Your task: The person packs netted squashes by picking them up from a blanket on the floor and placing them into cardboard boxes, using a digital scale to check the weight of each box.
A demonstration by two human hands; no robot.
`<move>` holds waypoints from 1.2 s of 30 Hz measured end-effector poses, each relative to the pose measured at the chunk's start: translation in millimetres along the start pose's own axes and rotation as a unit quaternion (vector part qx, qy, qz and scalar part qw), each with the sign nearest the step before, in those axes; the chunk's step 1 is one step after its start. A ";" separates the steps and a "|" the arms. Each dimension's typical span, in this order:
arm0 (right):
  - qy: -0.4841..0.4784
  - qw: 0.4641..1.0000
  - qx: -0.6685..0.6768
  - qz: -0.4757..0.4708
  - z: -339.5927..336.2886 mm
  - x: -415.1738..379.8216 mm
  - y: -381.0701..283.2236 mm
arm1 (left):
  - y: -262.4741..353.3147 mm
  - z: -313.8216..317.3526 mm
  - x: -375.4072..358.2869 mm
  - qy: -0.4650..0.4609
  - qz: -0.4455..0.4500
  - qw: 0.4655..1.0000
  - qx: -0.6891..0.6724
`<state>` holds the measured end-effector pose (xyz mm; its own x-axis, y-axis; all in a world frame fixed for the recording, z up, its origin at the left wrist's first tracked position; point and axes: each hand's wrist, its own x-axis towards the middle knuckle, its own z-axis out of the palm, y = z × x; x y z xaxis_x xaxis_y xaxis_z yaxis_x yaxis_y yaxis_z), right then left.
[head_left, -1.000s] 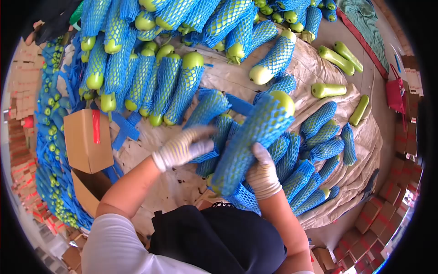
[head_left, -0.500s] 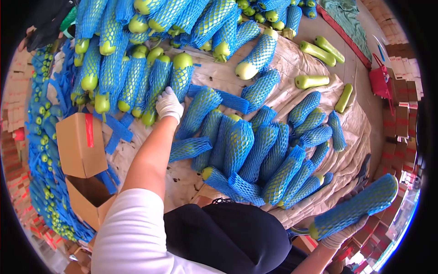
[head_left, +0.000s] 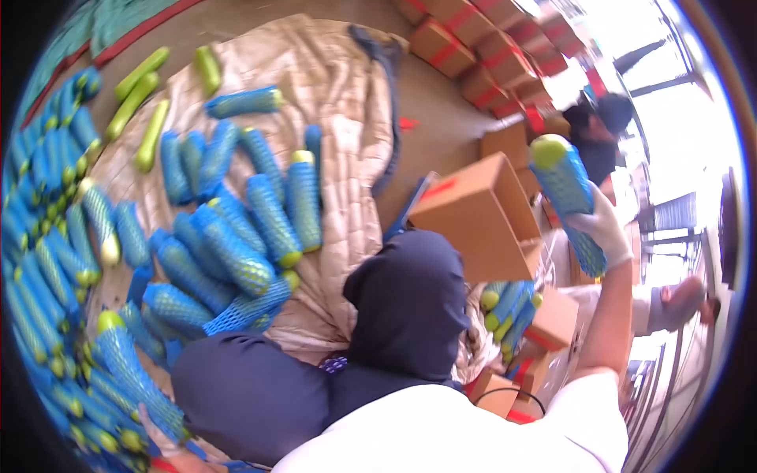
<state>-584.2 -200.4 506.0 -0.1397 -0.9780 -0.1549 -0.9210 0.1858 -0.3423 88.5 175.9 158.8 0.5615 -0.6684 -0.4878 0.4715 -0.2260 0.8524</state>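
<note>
My right hand [head_left: 605, 229], in a pale glove, is raised at the right and closed around a green gourd [head_left: 561, 177] in a blue foam net. The gourd's rounded end points up. At the lower left, my gloved left hand [head_left: 158, 433] is against the lower end of another netted gourd [head_left: 134, 366]; its fingers are partly hidden and seem wrapped on it. That gourd lies along the edge of a large pile of netted gourds [head_left: 35, 292]. More netted gourds [head_left: 229, 244] lie together on the beige cloth [head_left: 339, 102].
Bare green gourds [head_left: 150, 134] lie on the cloth's far side. An open cardboard box [head_left: 457, 213] stands right of my knees, with netted gourds [head_left: 505, 315] behind it. Stacked cartons [head_left: 497, 55] stand farther back. Two other people [head_left: 603, 130] are at the right.
My view has swung to the right. My right hand has lifted its netted gourd from low beside me to raised height. My left hand is still at a netted gourd by the pile.
</note>
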 end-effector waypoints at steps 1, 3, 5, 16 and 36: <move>-0.023 0.998 -0.054 0.024 -9.6 -0.7 39.9 | 4.3 5.3 3.5 0.007 0.050 0.997 0.054; -0.108 0.952 -0.257 0.122 -5.4 -2.5 52.6 | 37.0 49.7 -6.3 0.020 0.056 0.995 0.083; -0.209 0.940 -0.229 0.140 10.6 14.7 108.3 | 81.4 88.4 -11.6 0.020 0.028 0.997 0.071; -0.430 0.901 -0.062 0.008 260.2 132.1 227.4 | 197.4 358.7 -64.8 -0.233 0.150 0.943 0.182; -0.120 0.932 0.342 -0.032 11.4 51.3 171.1 | 135.5 607.4 -99.7 -0.452 0.309 0.729 0.411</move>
<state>-744.8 -217.7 428.8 0.0679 -0.9553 -0.2877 -0.4669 0.2244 -0.8554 -316.6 -218.5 437.3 -0.3590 -0.9323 0.0441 -0.4562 0.2165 0.8631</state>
